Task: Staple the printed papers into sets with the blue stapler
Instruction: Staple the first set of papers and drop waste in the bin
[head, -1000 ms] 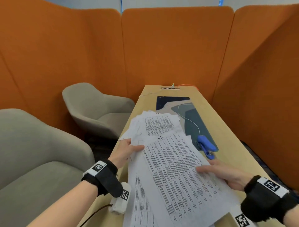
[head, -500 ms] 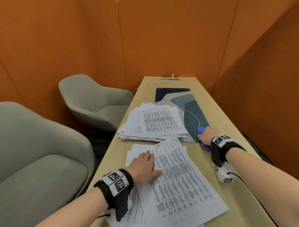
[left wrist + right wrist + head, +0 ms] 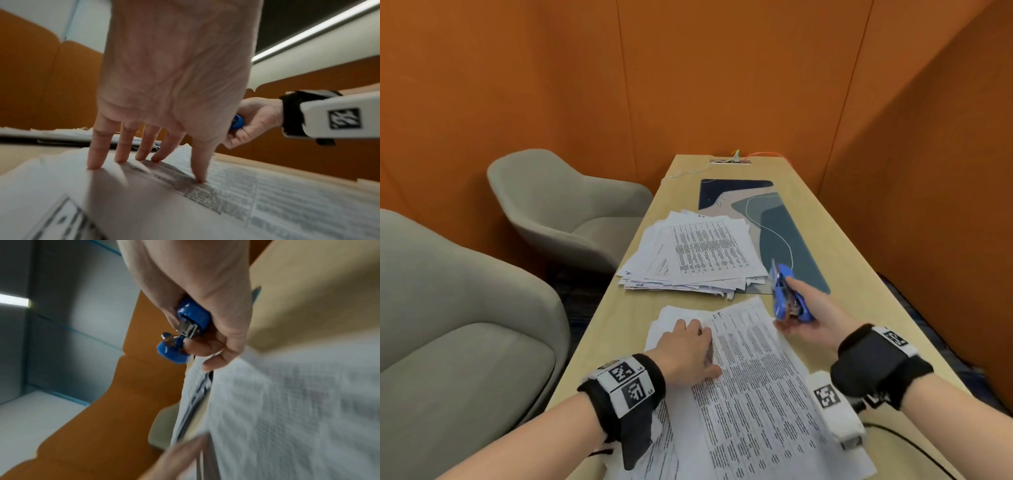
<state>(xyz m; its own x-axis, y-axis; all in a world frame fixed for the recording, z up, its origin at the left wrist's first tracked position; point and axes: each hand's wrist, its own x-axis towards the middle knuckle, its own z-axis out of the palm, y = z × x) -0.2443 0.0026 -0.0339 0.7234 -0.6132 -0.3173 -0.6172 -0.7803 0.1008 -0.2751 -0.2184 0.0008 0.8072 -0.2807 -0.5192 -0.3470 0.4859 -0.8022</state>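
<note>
Orange padded walls (image 3: 722,85) close round the long wooden table (image 3: 859,274) where I am running a stapling job from afar. Two grey armchairs (image 3: 465,308) stand along its left edge, and a dark patterned mat (image 3: 787,236) lies down the middle toward the far end. On that mat's left side, reaching to the left edge of the tabletop, sits a loose heap of printed papers (image 3: 702,253), fanned and untidy, not yet sorted as far as I can judge. Nearer me, at the near end of the tabletop, a second batch of printed sheets (image 3: 756,394) lies spread, its top corner pointing toward the heap.

I have my left hand (image 3: 685,353) flat on this near batch, fingers (image 3: 123,146) straight and spread, their tips pressing the top sheet down. My right hand (image 3: 815,318) is raised just beyond the batch's far right corner, fingers wrapped round the blue stapler (image 3: 787,294), which is off the table and tilted; the right wrist view shows its metal mouth (image 3: 185,331) ajar and no paper in it.

I can see no staple in any sheet, though the print is too blurred to be sure. By my reading the work has barely begun: the first set is pinned and waiting, and the heap behind remains.
</note>
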